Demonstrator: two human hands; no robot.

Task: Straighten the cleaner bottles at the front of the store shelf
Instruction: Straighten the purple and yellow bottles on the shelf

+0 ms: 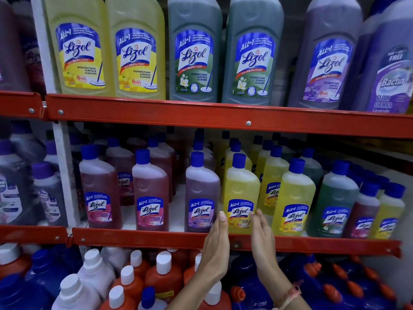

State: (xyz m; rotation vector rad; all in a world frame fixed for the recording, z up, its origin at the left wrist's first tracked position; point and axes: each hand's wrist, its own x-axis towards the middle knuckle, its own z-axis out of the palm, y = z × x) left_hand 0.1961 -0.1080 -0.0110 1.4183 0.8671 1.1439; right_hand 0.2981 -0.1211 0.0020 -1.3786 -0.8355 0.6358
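Flanking yellow bottle (pixel 240 198) (flat palms)

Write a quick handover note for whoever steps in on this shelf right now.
Left hand and right hand: both open, flat, on either side of the front yellow bottle on the middle shelf, gripping nothing.
Front row, left to right: two pink bottles, a purple bottle, two yellow, a green bottle, then smaller ones.
Done: labels mostly face forward.
Left: square up the yellow bottle between the hands, then the uneven right end.
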